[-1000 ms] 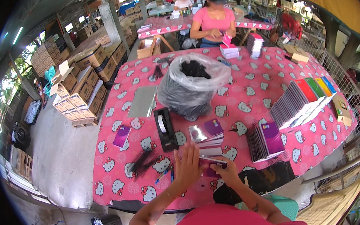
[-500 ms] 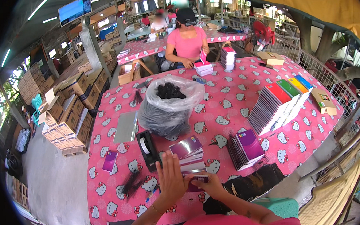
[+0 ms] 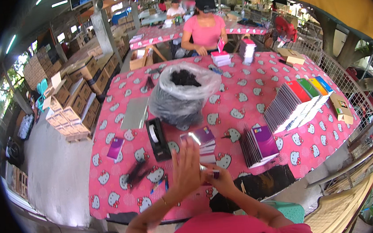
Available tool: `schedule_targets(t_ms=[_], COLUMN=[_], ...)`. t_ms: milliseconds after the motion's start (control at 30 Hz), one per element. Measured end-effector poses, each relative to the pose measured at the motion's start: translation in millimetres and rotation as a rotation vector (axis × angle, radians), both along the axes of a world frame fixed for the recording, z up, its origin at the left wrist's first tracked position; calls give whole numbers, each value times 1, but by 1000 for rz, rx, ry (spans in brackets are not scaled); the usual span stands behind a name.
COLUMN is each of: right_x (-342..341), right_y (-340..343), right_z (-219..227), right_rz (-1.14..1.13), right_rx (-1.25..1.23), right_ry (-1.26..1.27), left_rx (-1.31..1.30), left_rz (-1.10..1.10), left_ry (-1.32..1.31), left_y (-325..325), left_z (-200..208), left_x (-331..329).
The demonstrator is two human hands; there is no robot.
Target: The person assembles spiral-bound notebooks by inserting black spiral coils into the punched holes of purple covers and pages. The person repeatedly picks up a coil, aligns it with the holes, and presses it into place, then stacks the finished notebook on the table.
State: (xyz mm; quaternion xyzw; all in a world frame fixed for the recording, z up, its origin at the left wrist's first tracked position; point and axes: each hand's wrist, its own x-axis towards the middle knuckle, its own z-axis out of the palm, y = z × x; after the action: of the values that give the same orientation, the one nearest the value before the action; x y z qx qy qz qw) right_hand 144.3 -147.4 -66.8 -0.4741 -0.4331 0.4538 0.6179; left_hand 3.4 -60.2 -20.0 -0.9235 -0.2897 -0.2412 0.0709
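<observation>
My left hand [image 3: 187, 168] is raised over the near part of the table, fingers stretched out flat and close together, a little blurred. Below and right of it, my right hand [image 3: 221, 181] grips a small purple notebook [image 3: 216, 173], mostly hidden by both hands. Just beyond my fingers lies a stack of purple spiral notebooks [image 3: 203, 135]. A black tape dispenser [image 3: 158, 143] stands left of that stack. Further right, a row of purple notebooks [image 3: 265, 142] leans together, and a single purple notebook [image 3: 115, 148] lies at the left.
A clear plastic bag [image 3: 181, 99] full of black material stands mid-table. Black strands [image 3: 137, 173] and several pens [image 3: 159, 185] lie at near left. Colourful notebook rows [image 3: 296, 92] fill the right side. A co-worker [image 3: 205, 32] handles pink notebooks across the table. Cartons [image 3: 73, 103] stand left.
The view has tilted and shifted, so the table sits higher and further right in the picture. My left hand has moved rightward, closer to my right hand, which still holds the notebook.
</observation>
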Motion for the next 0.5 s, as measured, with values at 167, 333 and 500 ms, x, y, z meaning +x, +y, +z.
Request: schedule_targets(t_ms=[167, 333, 500], right_x=[5, 10, 6], right_y=[13, 14, 14], right_z=[26, -2, 2], right_rz=[-18, -60, -61], right_rx=[-50, -102, -59], right_ry=[10, -133, -310], left_rx=[-194, -167, -154], left_rz=[-218, -95, -119], left_ry=[-85, -63, -90], left_y=[-45, -12, -5], left_z=[-48, -21, -25], left_x=[-15, -2, 8])
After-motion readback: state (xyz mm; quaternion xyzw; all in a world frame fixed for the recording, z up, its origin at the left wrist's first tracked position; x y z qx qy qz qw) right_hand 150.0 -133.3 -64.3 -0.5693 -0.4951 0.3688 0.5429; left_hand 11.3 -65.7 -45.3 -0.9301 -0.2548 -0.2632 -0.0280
